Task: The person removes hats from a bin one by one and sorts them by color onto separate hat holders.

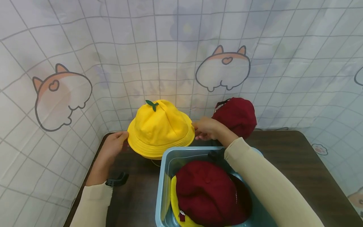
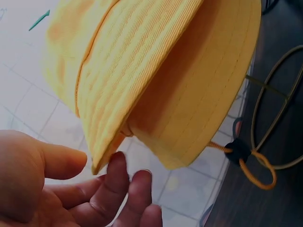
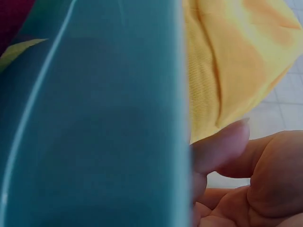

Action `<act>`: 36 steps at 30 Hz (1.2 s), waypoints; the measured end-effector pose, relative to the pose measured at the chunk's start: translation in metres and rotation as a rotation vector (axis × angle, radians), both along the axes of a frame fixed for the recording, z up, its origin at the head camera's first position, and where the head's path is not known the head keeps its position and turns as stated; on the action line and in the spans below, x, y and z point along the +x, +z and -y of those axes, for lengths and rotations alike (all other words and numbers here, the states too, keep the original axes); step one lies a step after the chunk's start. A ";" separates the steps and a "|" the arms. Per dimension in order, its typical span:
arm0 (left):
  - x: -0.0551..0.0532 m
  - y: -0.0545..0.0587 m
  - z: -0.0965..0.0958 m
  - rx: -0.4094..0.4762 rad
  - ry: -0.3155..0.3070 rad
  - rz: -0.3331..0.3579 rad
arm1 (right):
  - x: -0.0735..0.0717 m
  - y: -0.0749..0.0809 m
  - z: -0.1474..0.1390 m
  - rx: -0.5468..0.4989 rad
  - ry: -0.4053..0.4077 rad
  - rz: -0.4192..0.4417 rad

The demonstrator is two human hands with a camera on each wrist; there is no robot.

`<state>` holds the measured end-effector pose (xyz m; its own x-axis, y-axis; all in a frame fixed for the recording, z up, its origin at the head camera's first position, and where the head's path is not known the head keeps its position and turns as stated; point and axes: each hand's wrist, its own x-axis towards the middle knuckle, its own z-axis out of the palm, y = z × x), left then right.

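Observation:
A yellow bucket hat (image 1: 160, 126) with a green sprout on top is upright at the back left of the dark table. My left hand (image 1: 114, 142) pinches its brim at the left edge between thumb and fingers. At the brim's right edge, my right hand (image 1: 209, 128) pinches it too, partly hidden behind the tub wall in the right wrist view. Below the brim, the left wrist view shows an orange cord with a black toggle (image 2: 237, 150), beside a thin loop (image 2: 258, 118) low over the table.
A light blue tub (image 1: 164, 189) stands in front, under my right forearm. It holds a dark red cap (image 1: 205, 192) on top of another yellow item (image 1: 173, 192). Another dark red cap (image 1: 236, 116) is at the back right, near the tiled-pattern curtain (image 1: 175, 72).

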<state>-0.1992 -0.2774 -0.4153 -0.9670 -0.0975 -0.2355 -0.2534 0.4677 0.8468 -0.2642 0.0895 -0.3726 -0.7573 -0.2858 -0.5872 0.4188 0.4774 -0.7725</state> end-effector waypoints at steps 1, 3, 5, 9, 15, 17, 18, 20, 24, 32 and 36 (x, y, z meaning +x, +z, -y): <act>-0.001 -0.001 -0.001 0.020 0.007 0.004 | 0.000 -0.001 0.000 -0.007 0.004 0.003; -0.001 -0.003 -0.002 0.042 0.017 0.008 | 0.000 -0.004 0.001 -0.008 0.007 0.003; -0.001 -0.005 -0.004 0.060 0.020 0.009 | 0.000 -0.006 0.001 -0.010 0.014 0.004; -0.003 -0.011 -0.007 0.104 0.032 0.009 | 0.001 -0.011 0.002 -0.011 0.018 -0.013; -0.007 -0.019 -0.009 0.142 0.058 0.026 | 0.001 -0.024 0.005 -0.013 0.011 -0.033; -0.007 -0.021 -0.010 0.140 0.060 0.030 | 0.000 -0.027 0.007 0.000 0.011 -0.040; -0.007 -0.021 -0.011 0.140 0.063 0.032 | 0.000 -0.028 0.007 0.009 0.011 -0.045; -0.007 -0.022 -0.011 0.135 0.063 0.033 | 0.000 -0.030 0.008 0.024 0.012 -0.049; -0.007 -0.025 -0.012 0.121 0.064 0.035 | 0.001 -0.032 0.009 0.052 0.015 -0.061; -0.008 -0.035 -0.012 0.084 0.053 0.040 | 0.002 -0.041 0.008 0.154 0.058 -0.156; -0.008 -0.042 -0.014 0.046 0.040 0.050 | 0.002 -0.045 0.009 0.228 0.085 -0.208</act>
